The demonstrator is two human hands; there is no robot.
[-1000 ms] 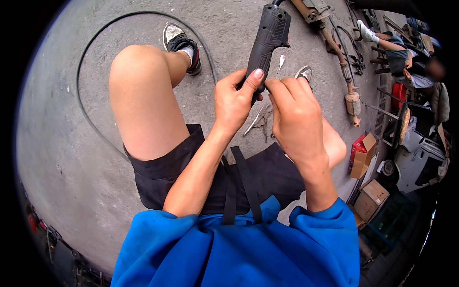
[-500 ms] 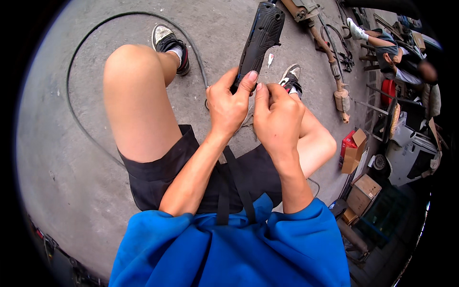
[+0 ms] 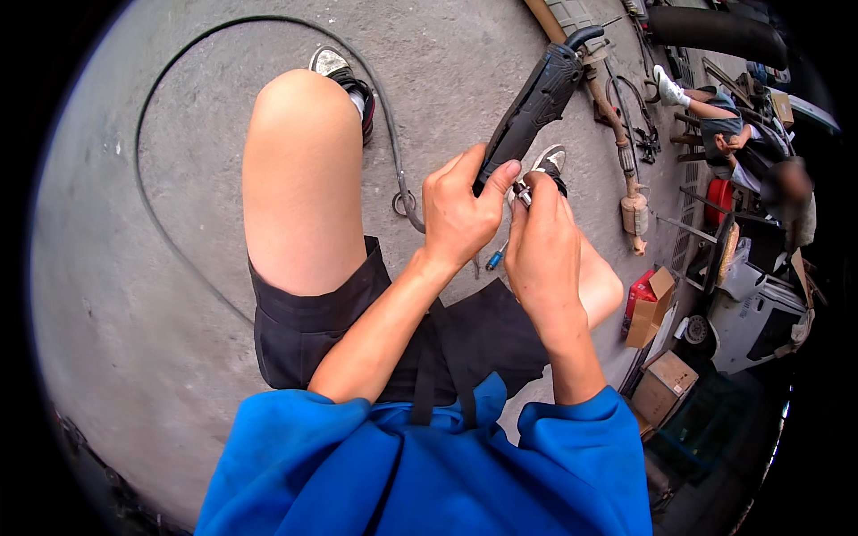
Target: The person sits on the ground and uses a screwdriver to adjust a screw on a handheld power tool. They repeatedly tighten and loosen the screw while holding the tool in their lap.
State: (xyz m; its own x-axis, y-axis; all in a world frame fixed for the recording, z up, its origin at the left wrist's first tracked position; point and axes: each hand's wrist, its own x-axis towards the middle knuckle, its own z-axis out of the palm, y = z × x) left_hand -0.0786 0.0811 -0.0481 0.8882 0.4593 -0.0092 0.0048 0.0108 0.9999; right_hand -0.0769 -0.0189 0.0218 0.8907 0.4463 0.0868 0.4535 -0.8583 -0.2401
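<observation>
Clasping blk handle (image 3: 529, 116): L grip (image 3: 462, 208) | pinching metal pc (image 3: 523, 191): R grip (image 3: 546, 248) | flr (image 3: 206, 214): cable (image 3: 390, 121), pipe (image 3: 634, 214)

We list one floor (image 3: 98, 295) of grey concrete, worn and flecked with pale marks, under soft, even light. Along its right side we record a rusty pipe (image 3: 623, 143) with a muffler (image 3: 634, 217), a thick dark cylinder (image 3: 715, 34), a red rounded object (image 3: 718, 201), one opened cardboard box (image 3: 651, 320) and a second carton (image 3: 666, 389). Beyond the boxes we enter a pale panel (image 3: 740, 332) with a dark opening, amid dim clutter.
</observation>
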